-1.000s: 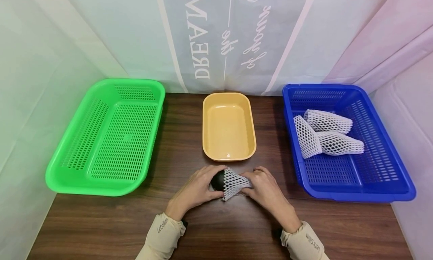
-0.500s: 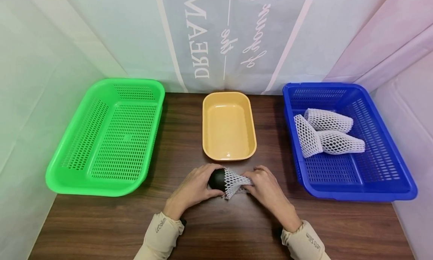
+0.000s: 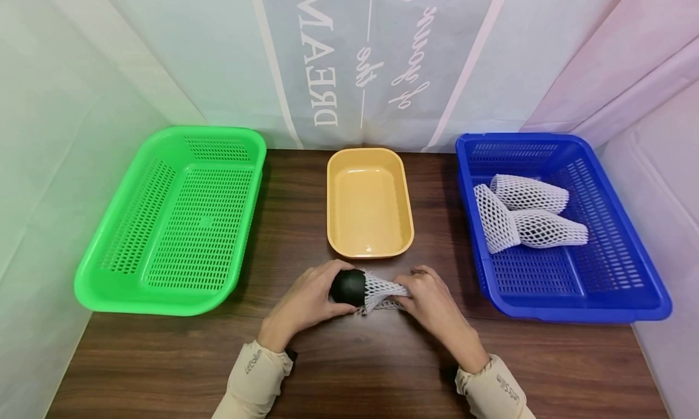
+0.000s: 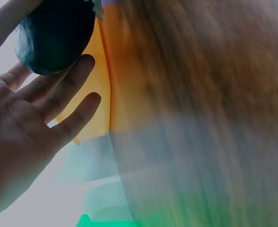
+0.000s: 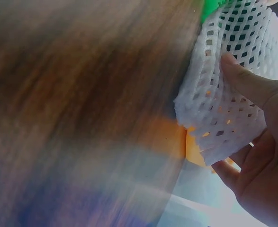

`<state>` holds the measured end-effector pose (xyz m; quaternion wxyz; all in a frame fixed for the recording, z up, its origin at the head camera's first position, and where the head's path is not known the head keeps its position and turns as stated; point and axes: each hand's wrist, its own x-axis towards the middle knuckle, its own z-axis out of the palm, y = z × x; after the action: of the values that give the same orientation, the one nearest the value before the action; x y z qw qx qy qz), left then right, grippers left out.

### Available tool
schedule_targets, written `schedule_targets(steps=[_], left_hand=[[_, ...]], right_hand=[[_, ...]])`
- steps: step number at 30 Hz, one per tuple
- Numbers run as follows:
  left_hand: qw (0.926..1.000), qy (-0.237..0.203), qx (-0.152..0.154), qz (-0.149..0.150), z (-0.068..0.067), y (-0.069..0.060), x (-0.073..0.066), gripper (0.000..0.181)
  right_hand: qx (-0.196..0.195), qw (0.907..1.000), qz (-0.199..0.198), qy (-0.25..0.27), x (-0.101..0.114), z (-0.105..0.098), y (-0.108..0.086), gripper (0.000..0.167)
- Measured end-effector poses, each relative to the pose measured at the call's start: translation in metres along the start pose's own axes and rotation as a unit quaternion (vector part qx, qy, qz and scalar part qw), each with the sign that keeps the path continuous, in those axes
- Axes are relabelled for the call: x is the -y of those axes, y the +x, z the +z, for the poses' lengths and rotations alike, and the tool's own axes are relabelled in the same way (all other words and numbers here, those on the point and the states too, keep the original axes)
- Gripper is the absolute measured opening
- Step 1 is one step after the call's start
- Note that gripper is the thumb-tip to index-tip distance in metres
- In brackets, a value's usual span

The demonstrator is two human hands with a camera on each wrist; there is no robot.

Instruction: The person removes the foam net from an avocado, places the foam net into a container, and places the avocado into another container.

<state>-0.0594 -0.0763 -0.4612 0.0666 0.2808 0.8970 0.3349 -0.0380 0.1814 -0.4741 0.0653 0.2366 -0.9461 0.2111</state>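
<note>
In the head view, my left hand [image 3: 307, 298] grips a blackish, smooth, rounded avocado [image 3: 347, 287] between thumb and fingers, just in front of the yellow tray. A white foam net sleeve [image 3: 377, 290] covers the avocado's right end. My right hand [image 3: 431, 301] pinches the sleeve's narrow right part. The left wrist view shows the dark green-black avocado [image 4: 56, 35] against the fingers, its top cut off by the frame. In the right wrist view, the thumb presses on the foam net sleeve [image 5: 224, 104], and the other fingers are partly hidden behind it.
A yellow tray [image 3: 370, 249] stands at the middle back. To the left is a green basket [image 3: 87, 279]. The blue basket [image 3: 663, 307] at the right holds several net-sleeved items [image 3: 551, 230]. A printed curtain [image 3: 218, 55] hangs behind the brown wooden table [image 3: 371, 376].
My left hand has moved slightly left with the avocado, and more of its dark surface shows outside the sleeve. The right hand stays almost in place, and the sleeve has narrowed.
</note>
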Motion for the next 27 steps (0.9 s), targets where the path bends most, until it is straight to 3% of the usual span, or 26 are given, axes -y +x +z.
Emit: schedule_targets(steps=[8, 19, 27], left_hand=[[0.9998, 0.008, -0.005, -0.016, -0.008, -0.004, 0.002, 0.066], [0.9982, 0.014, -0.013, -0.056, -0.022, -0.012, 0.001, 0.069], [0.9978, 0.016, -0.033, -0.055, -0.03, -0.018, 0.002, 0.068]], right_hand=[[-0.015, 0.9997, -0.007, -0.02, 0.001, -0.005, -0.001, 0.025], [-0.007, 0.9996, 0.019, -0.019, 0.001, -0.021, -0.001, 0.022], [-0.022, 0.9994, 0.015, -0.024, 0.001, -0.034, -0.001, 0.023]])
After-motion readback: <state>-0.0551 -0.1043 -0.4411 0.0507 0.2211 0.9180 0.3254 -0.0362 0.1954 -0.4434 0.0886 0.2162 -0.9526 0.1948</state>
